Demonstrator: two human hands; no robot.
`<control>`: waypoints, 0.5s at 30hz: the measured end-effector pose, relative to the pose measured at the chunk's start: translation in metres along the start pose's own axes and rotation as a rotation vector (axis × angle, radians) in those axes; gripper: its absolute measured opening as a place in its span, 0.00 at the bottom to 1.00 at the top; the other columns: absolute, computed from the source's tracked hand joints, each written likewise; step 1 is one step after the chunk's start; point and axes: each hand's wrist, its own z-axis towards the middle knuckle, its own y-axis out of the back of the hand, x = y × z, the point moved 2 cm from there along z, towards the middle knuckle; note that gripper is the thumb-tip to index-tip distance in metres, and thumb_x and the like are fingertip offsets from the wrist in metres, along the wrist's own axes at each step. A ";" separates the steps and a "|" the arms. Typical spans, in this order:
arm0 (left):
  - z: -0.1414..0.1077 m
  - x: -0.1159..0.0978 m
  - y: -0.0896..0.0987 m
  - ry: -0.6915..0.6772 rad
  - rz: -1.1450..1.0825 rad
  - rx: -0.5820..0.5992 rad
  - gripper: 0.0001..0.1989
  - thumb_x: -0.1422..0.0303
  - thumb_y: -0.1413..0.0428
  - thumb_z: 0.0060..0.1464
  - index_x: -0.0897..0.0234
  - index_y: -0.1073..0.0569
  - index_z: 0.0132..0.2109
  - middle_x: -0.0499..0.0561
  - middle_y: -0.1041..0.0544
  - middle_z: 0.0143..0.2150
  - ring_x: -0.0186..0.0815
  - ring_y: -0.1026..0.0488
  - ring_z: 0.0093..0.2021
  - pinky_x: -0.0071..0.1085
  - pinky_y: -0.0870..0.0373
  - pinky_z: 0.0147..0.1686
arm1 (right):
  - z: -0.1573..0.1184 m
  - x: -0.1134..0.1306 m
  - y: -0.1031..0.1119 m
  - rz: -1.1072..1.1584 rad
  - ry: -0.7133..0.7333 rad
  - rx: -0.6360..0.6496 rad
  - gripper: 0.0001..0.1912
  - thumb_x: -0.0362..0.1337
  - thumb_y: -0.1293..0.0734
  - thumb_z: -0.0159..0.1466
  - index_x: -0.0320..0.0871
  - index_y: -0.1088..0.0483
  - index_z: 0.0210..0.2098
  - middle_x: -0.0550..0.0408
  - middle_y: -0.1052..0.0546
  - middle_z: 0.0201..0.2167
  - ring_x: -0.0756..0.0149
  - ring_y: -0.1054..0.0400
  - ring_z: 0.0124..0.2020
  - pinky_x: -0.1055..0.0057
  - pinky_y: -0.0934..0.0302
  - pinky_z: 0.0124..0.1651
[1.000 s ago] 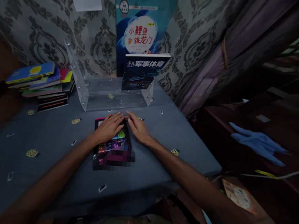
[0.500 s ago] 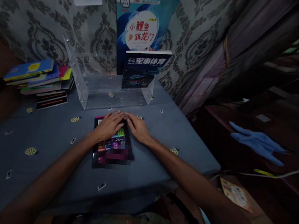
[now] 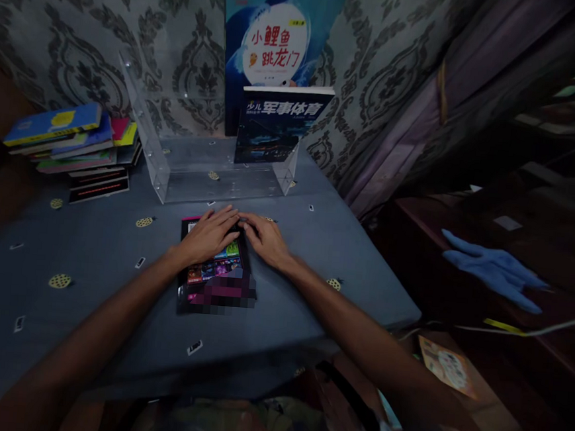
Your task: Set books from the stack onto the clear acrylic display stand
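A dark book with small colourful pictures and a pink top edge lies on the table, part of its lower cover blurred by pixels. Across its upper half rests my left hand, flat with fingers stretched out. My right hand is at the upper right corner, its fingers close together and thumb bent against the book's edge; the fingertips are partly hidden. Behind the hands stands a clear acrylic book rack. A dark blue book with Chinese lettering leans upright at the rack's right end.
A stack of books lies left of the rack. Against the patterned wall stands a large blue book. Right of the table, a blue glove lies on a dark surface near a white cable. An orange-covered booklet lies lower down.
The view has tilted slightly down, so the background sits higher in the picture. Both hands keep their places at the book.
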 end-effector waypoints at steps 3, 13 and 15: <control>0.000 0.000 0.000 -0.012 -0.005 -0.007 0.25 0.59 0.57 0.70 0.64 0.37 0.67 0.57 0.36 0.70 0.43 0.46 0.73 0.49 0.49 0.69 | 0.001 -0.001 0.000 0.003 0.003 0.004 0.19 0.33 0.41 0.70 0.47 0.29 0.57 0.51 0.20 0.50 0.57 0.26 0.50 0.57 0.35 0.57; -0.002 -0.002 0.006 -0.053 -0.019 0.009 0.23 0.60 0.58 0.71 0.64 0.34 0.66 0.57 0.35 0.70 0.42 0.46 0.73 0.49 0.50 0.69 | 0.000 -0.001 0.002 0.028 -0.018 0.008 0.20 0.33 0.43 0.70 0.43 0.30 0.58 0.49 0.18 0.45 0.57 0.24 0.46 0.58 0.34 0.54; -0.002 -0.002 0.006 -0.057 -0.015 0.020 0.24 0.60 0.58 0.71 0.66 0.35 0.66 0.58 0.35 0.69 0.42 0.46 0.73 0.50 0.50 0.69 | 0.000 -0.002 0.003 0.041 -0.037 -0.017 0.20 0.34 0.43 0.71 0.44 0.30 0.58 0.50 0.18 0.45 0.58 0.24 0.47 0.58 0.34 0.55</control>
